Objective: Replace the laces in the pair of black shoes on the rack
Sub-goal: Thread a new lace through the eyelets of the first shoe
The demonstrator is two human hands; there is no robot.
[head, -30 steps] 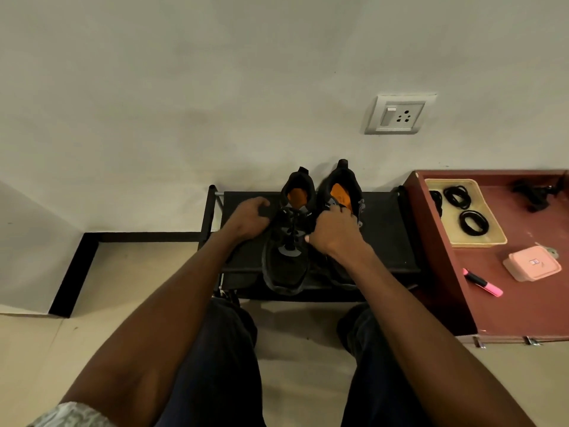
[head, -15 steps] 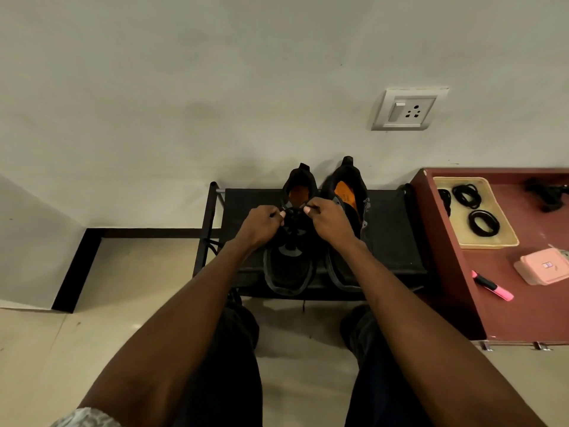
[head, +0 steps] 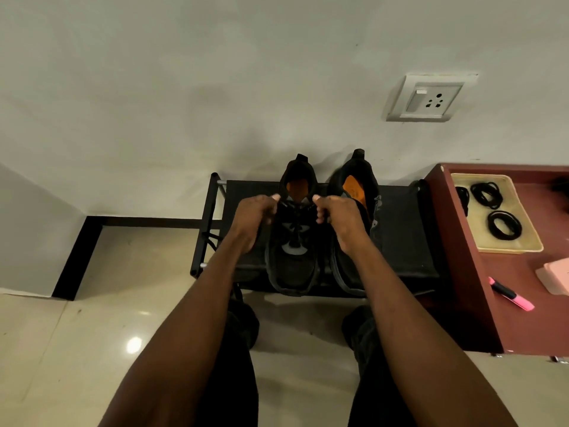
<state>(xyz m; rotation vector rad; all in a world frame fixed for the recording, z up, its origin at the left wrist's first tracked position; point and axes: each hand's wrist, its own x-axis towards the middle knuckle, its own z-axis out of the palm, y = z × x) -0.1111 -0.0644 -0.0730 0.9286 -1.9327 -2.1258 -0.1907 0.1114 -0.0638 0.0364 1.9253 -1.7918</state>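
A pale wall (head: 215,87) backs a low black rack (head: 397,229), set against it so the shoes sit within arm's reach of the seated person. To the right a red table (head: 523,272) stands just beside the rack; on it a tan tray (head: 523,246) holds coiled black laces (head: 505,224), probably the replacements, kept close for the swap. A pink marker (head: 512,298) lies nearer the table's front edge.

The pair of black shoes stands side by side on the rack, toes toward the person, heels at the wall, which turns the lacing up toward the hands. The left shoe (head: 292,266) is the one being worked; the right shoe (head: 354,186) waits beside it, partly hidden by the right wrist.

Both forearms reach straight forward and meet over the left shoe's throat. The left hand (head: 252,220) is closed, thumb and finger pinched at the top left of the lacing; the right hand (head: 341,217) mirrors it at the top right. Each seems to grip an end of the lace (head: 295,206) stretched between them, though black on black makes the strand hard to trace. Judged from this, the old lace is being loosened at the top eyelets.
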